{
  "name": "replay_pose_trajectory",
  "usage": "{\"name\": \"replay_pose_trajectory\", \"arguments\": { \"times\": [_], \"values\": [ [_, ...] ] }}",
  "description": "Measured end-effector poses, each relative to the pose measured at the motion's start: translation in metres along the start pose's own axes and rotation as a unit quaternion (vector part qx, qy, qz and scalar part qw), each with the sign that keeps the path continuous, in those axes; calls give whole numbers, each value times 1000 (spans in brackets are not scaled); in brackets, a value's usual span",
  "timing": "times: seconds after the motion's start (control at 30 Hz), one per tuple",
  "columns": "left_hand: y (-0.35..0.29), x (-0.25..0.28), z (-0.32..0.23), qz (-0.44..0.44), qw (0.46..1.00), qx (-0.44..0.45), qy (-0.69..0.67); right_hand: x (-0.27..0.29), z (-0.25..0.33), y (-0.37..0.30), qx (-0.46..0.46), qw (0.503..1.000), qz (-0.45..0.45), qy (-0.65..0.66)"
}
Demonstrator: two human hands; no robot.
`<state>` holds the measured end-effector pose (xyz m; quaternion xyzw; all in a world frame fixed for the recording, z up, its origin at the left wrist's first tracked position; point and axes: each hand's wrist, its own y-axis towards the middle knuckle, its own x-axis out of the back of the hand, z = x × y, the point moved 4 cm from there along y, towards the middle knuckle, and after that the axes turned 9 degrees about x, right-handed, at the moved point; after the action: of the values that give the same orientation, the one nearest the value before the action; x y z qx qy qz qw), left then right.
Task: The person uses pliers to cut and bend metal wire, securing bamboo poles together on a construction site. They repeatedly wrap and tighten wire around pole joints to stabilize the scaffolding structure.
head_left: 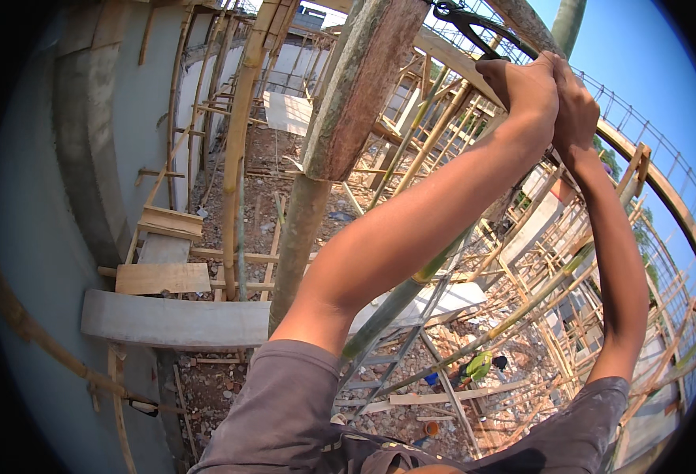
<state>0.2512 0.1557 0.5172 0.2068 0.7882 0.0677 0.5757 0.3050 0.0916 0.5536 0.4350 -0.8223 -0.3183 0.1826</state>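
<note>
Both my arms reach up to the upper right, where my hands meet beside a round wooden pole (528, 22) and a green bamboo pole (569, 24). My left hand (528, 85) is closed, with the handle ends of black pliers (506, 34) running into it. Their head points to the upper left. Pressed against its fingertips is my right hand (575, 107), with fingers closed in a pinch. Whatever lies between the fingertips is hidden. To the left of the pliers leans a thick, rough-barked timber post (371, 87).
Far below, a person in a lime-yellow top (478, 366) bends over rubble. A metal ladder (399, 359) stands beneath my arms. A concrete beam (174, 320) crosses at left, near a grey wall (28, 197). Bamboo scaffolding (241, 150) surrounds me, with steel bars (656, 134) at upper right.
</note>
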Motion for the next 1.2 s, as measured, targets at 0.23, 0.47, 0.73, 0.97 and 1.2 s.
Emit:
{"name": "replay_pose_trajectory", "arguments": {
  "times": [0.23,0.47,0.73,0.97,1.2],
  "values": [
    [111,-46,44,-20,861,93,-500,11,9,11,55,987,-110,102],
    [4,-5,10,102,991,-81,-37,32,-23,-2,64,944,132,296],
    [18,24,0,385,895,-122,-191,17,-18,28,-60,825,435,356],
    [-26,41,49,243,960,19,-138,41,-7,25,18,958,200,204],
    [-18,20,-8,158,983,-14,-90,44,17,10,14,998,60,12]
  ]
}}
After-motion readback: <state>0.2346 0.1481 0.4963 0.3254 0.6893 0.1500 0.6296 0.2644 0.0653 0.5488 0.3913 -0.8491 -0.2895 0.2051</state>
